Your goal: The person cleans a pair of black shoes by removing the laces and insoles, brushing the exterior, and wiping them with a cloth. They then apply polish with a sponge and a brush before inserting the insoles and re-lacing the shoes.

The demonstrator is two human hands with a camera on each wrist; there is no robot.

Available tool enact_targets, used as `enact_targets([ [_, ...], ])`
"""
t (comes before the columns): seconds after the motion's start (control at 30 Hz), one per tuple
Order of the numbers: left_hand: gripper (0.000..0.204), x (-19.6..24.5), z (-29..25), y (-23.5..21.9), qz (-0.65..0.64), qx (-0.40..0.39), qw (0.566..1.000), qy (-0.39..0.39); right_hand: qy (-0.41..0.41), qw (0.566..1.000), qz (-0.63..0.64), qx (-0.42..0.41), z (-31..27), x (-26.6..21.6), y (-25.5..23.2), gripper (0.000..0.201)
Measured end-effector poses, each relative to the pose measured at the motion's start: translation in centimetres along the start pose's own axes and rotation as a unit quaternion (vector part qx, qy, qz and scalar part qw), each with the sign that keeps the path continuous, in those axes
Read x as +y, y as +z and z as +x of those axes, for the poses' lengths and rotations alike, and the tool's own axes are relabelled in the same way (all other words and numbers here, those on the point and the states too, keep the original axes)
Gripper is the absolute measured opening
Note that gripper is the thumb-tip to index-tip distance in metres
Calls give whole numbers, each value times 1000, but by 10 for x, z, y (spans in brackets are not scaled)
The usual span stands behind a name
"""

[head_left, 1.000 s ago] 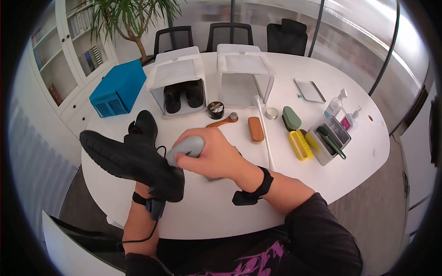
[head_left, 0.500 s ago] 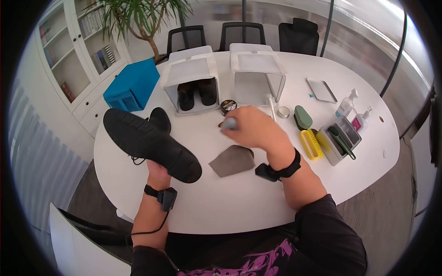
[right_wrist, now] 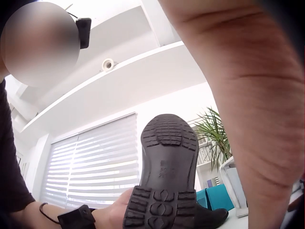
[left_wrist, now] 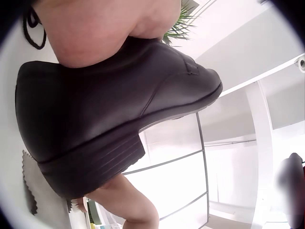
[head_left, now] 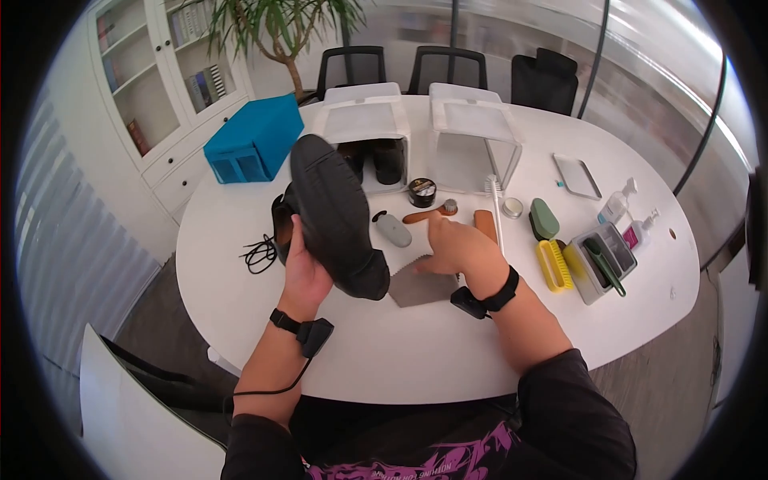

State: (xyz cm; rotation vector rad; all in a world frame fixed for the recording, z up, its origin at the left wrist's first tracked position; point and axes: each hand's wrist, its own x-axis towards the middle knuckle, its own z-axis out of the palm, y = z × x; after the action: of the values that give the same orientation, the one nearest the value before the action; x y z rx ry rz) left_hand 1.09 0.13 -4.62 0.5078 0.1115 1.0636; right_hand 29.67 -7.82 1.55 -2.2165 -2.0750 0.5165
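My left hand (head_left: 308, 272) grips a black leather shoe (head_left: 336, 216) at its opening, its sole turned toward my right side. The right wrist view shows that shoe's ridged sole (right_wrist: 169, 171), and the left wrist view its smooth upper (left_wrist: 105, 105). Behind it on the table stands a second black shoe (head_left: 282, 228) with loose laces (head_left: 260, 254), mostly hidden. My right hand (head_left: 464, 254) reaches down to a grey zigzag-edged cloth (head_left: 424, 290), fingertips at its upper edge; I cannot tell if they pinch it. A grey oval hand-sized object (head_left: 393, 230) lies just beyond the cloth.
Beyond my hands lie a wooden-handled brush (head_left: 428, 214), a round black tin (head_left: 422, 192) and a long white brush (head_left: 494, 200). To the right are a yellow brush (head_left: 554, 266), a green brush (head_left: 544, 218) and a caddy (head_left: 588, 280). White boxes (head_left: 476, 120) and a blue box (head_left: 254, 140) stand behind.
My right hand has taken the grey oval object from the shoe, set it on the table and come back to the cloth. The left hand has turned the shoe more upright.
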Motion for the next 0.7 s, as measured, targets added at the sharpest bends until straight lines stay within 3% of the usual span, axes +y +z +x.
enact_targets([
  [0.1,61,0,-3,6,-12,-10,1000,-10,-16,995,-95,-3,-13,2,15,72],
  [0.17,60,0,-5,9,7,-26,1000,0,-79,989,-127,-18,-3,9,27,60],
  [0.27,53,-2,-10,12,13,-39,999,-4,-84,988,-97,-88,9,21,19,46],
  [0.33,50,-2,-11,9,40,-34,997,-56,-120,982,-105,-100,2,29,-2,40],
  [0.4,48,-1,-11,9,29,-27,997,-70,-95,995,-37,-14,-26,14,-45,37],
  [0.47,50,-4,-10,3,26,-44,992,-114,-113,974,139,136,-50,-2,-74,24],
  [0.5,52,-6,-11,4,34,-46,991,-121,-113,975,138,135,-46,-6,-71,24],
  [0.53,52,-10,-15,6,34,-46,991,-124,-186,896,285,284,-42,-14,-62,20],
  [0.57,54,-15,-19,9,66,-53,990,-113,-246,768,415,421,-41,-20,-56,22],
  [0.6,55,-20,-22,13,99,-62,988,-102,-242,766,417,425,-40,-23,-54,22],
  [0.67,56,-27,-28,17,104,-89,984,-117,-323,775,196,506,-38,-31,-48,30],
  [0.7,56,-30,-30,17,113,-103,981,-116,-309,797,272,441,-40,-40,-38,29],
])
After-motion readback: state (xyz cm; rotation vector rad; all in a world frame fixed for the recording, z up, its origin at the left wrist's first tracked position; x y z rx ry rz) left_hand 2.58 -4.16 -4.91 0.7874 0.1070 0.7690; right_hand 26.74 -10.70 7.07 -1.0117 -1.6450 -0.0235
